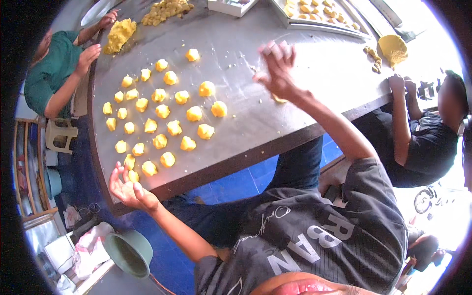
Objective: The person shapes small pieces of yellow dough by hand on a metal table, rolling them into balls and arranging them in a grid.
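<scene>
Many small yellow dough balls (pixel 174 128) lie in loose rows on the grey metal table (pixel 246 142). At the near left corner, my left hand (pixel 130 192) is turned palm up with its fingers apart. Its fingertips are beside the closest dough balls (pixel 149 168), and nothing shows in its palm. My right hand (pixel 279 69) is over the middle of the table, slightly blurred, with its fingers spread and loosely bent. It holds nothing that I can see. A flat yellow piece (pixel 279 99) lies partly hidden beneath that wrist.
A co-worker in green (pixel 56 73) reaches towards a yellow dough mound (pixel 120 35) at far left. Dough pieces (pixel 166 12) lie behind it. A tray of shaped pieces (pixel 322 24) stands at far right. Another person (pixel 423 128) sits at right. A green bucket (pixel 129 253) is below left.
</scene>
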`<action>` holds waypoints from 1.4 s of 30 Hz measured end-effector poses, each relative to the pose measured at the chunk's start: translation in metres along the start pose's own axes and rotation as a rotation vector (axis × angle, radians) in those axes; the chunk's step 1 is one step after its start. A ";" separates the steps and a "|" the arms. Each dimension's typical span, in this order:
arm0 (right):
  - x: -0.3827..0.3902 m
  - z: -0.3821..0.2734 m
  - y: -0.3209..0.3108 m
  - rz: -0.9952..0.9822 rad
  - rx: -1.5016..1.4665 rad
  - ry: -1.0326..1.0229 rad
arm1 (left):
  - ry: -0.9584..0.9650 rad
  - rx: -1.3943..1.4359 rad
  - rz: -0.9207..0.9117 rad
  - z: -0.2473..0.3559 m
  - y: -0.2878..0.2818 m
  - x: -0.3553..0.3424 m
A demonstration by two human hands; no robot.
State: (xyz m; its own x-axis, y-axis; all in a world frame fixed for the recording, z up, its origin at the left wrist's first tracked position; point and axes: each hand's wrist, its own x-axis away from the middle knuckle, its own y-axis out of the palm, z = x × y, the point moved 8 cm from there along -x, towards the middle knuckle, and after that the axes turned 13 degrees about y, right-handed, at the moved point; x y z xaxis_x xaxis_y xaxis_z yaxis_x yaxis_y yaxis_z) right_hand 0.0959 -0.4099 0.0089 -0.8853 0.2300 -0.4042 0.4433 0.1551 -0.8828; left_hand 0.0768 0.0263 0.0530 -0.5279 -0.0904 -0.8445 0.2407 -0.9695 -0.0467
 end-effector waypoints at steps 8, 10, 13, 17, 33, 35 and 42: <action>0.002 0.001 0.019 -0.073 0.153 -0.043 | 0.008 -0.004 -0.015 0.003 -0.001 0.001; -0.016 0.009 0.000 0.065 0.104 -0.008 | 0.008 0.005 -0.003 0.003 -0.002 0.001; 0.007 -0.005 0.025 -0.279 0.144 0.033 | 0.004 -0.033 -0.029 0.005 -0.004 0.006; -0.011 -0.004 -0.003 0.153 0.123 -0.077 | 0.021 -0.017 -0.025 0.005 -0.003 0.002; 0.000 0.027 0.019 -0.153 0.244 0.032 | -0.003 -0.015 -0.047 0.002 -0.005 0.008; -0.018 0.033 -0.003 0.083 0.191 0.011 | 0.007 -0.005 -0.026 0.002 -0.002 0.003; -0.015 0.038 -0.001 0.174 0.205 -0.086 | 0.053 -0.005 -0.039 0.007 0.000 -0.001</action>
State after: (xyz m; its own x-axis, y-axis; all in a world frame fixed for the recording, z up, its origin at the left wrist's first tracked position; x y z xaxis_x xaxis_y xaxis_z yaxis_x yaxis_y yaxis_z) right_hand 0.1032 -0.4496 0.0067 -0.8108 0.1528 -0.5650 0.5598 -0.0793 -0.8248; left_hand 0.0711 0.0252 0.0578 -0.4934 -0.0405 -0.8688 0.2250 -0.9708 -0.0826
